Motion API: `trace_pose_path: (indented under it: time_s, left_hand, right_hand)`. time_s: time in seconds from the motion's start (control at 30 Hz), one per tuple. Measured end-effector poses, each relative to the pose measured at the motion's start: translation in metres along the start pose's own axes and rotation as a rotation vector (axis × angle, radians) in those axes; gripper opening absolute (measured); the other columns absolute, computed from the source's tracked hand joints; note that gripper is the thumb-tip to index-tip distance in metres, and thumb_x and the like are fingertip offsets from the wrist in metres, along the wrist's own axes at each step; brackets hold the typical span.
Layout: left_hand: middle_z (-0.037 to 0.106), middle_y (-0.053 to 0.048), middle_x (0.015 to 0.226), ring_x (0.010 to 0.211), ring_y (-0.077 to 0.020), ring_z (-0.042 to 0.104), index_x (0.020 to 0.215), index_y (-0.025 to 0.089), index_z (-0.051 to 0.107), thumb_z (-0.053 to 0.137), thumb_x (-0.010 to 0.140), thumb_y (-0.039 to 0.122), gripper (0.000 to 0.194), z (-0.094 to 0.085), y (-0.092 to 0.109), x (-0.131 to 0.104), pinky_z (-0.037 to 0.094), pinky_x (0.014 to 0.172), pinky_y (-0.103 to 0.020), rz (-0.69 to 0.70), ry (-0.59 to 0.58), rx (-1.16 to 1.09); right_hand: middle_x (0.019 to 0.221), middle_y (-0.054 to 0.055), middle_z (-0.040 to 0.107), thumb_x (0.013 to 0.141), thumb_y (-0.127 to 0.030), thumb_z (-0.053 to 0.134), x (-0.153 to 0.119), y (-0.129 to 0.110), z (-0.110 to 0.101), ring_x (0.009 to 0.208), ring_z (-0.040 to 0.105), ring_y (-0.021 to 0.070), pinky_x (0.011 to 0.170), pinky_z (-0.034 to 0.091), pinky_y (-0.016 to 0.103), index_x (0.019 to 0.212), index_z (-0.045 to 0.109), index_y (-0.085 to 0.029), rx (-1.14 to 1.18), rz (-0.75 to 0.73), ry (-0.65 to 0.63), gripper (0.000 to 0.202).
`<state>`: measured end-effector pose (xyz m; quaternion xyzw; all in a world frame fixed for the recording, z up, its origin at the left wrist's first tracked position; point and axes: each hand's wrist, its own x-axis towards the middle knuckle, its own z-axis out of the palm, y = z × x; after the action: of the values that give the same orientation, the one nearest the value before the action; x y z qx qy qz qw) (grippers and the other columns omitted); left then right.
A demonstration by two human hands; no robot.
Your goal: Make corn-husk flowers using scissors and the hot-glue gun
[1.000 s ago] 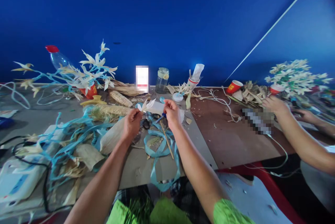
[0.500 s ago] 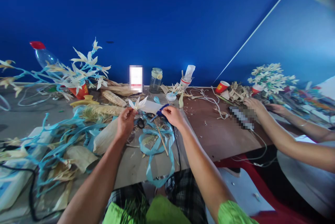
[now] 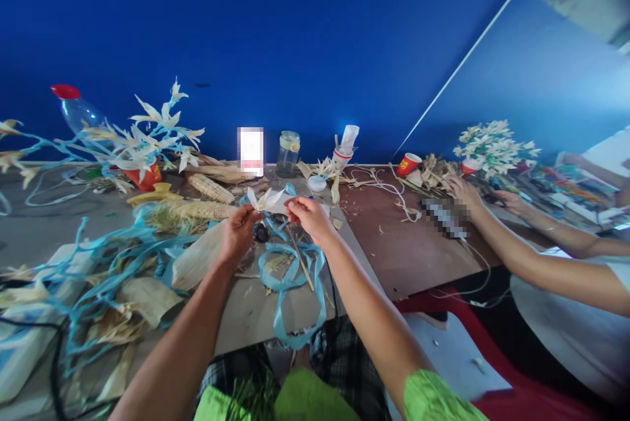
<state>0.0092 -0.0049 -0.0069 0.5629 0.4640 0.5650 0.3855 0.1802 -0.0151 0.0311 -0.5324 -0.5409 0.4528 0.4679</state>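
Pinching white flower (image 3: pixel 266 201) low w/ L hand (image 3: pixel 239 229), prob. to spare petals (image 3: pixel 273 198), w/ R hand (image 3: pixel 311 216) bunched just right of flower, can't tell on what.

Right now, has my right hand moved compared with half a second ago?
Yes. Judged against the glass jar, your right hand has moved left, closer to the white flower in your left hand.

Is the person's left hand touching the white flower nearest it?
Touching: the head view shows the left hand pinching the white flower near its base.
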Motion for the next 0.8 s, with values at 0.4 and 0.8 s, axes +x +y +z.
trace_pose_path:
  time_s: [0.4, 0.8]
  left_hand:
    - [0.061, -0.002, 0.070, 0.069, -0.0146, 0.055, 0.076, 0.016, 0.059, 0.048, 0.081, 0.036, 0.024, -0.003, 0.000, -0.001, 0.045, 0.069, -0.026, 0.034, -0.007, 0.060]
    - [0.060, -0.003, 0.068, 0.066, -0.0142, 0.055, 0.077, 0.015, 0.061, 0.050, 0.081, 0.036, 0.024, -0.003, -0.004, 0.001, 0.046, 0.066, -0.025, 0.046, 0.024, 0.003]
  right_hand:
    - [0.067, 0.001, 0.065, 0.084, -0.027, 0.046, -0.010, 0.019, -0.027, 0.053, 0.056, 0.0102, 0.055, 0.041, 0.021, 0.084, 0.066, -0.017, -0.524, 0.040, -0.001, 0.023]
    - [0.081, 0.003, 0.071, 0.087, -0.022, 0.044, -0.019, 0.012, -0.031, 0.076, 0.063, 0.0142, 0.065, 0.040, 0.021, 0.089, 0.069, -0.022, -0.932, -0.021, 0.038, 0.026]
